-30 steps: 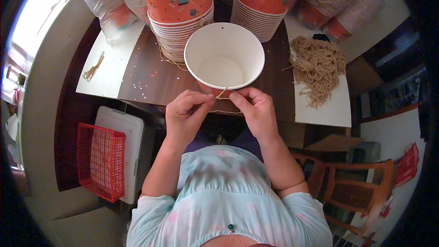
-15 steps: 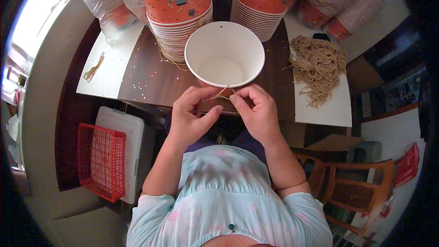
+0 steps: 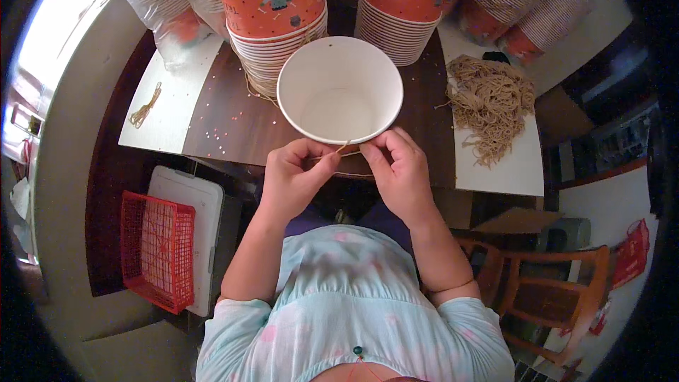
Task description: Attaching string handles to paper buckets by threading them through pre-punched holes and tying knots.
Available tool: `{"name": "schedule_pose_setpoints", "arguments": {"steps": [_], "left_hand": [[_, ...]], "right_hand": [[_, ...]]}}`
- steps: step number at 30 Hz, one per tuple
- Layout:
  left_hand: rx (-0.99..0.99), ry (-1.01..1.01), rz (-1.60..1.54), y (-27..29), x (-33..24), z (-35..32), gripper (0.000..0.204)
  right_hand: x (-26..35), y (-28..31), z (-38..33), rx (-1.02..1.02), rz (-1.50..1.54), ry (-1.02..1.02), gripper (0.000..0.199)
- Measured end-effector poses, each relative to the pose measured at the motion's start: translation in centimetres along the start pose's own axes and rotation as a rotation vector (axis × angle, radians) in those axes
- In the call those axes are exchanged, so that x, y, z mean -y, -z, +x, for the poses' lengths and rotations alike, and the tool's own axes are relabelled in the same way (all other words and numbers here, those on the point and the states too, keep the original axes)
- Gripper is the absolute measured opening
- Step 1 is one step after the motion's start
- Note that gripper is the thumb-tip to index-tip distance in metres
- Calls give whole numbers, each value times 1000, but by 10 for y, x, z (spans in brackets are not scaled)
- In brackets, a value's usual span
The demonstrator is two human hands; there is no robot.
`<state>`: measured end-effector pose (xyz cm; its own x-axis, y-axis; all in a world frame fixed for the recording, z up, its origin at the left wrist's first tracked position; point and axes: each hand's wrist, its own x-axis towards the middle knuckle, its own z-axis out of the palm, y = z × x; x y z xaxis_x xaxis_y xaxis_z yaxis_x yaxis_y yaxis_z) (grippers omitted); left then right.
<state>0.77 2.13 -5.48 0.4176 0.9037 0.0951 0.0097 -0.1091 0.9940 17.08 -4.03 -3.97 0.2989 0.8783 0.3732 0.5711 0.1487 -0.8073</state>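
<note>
A white-lined paper bucket (image 3: 341,102) stands at the table's front edge, mouth up, with a small dark hole near its far rim. Tan cord (image 3: 344,147) shows at the near rim, with a loop hanging below between my hands. My left hand (image 3: 300,177) pinches the cord between thumb and forefinger, left of that spot. Close on the right, my right hand (image 3: 402,180) has thumb and forefinger pressed together on the cord against the bucket. Any hole on the near side is hidden from me.
Nested orange-printed buckets (image 3: 272,0) rise behind on the left, with another stack (image 3: 402,7) on the right. A heap of tan cords (image 3: 491,102) lies at the table's right; a small bundle (image 3: 146,106) lies left. Below left is a red basket (image 3: 157,251); a wooden chair (image 3: 552,297) stands right.
The bucket has shifted slightly left and toward me. My left thumb has closed onto the cord, and a cord loop now shows lower between my hands.
</note>
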Motion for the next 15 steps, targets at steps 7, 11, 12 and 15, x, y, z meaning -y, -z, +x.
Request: {"name": "schedule_pose_setpoints", "arguments": {"steps": [7, 11, 12, 15], "left_hand": [[80, 156, -77, 11, -11, -4, 14], [94, 157, -113, 10, -13, -6, 15], [94, 156, -114, 8, -12, -6, 15], [68, 74, -185, 5, -11, -7, 15]], "right_hand": [[-3, -3, 2, -74, -113, 14, 15], [-4, -7, 2, -113, -221, 103, 13], [-6, -9, 2, -151, -326, 163, 13], [-11, -18, 2, -246, -519, 275, 15]]}}
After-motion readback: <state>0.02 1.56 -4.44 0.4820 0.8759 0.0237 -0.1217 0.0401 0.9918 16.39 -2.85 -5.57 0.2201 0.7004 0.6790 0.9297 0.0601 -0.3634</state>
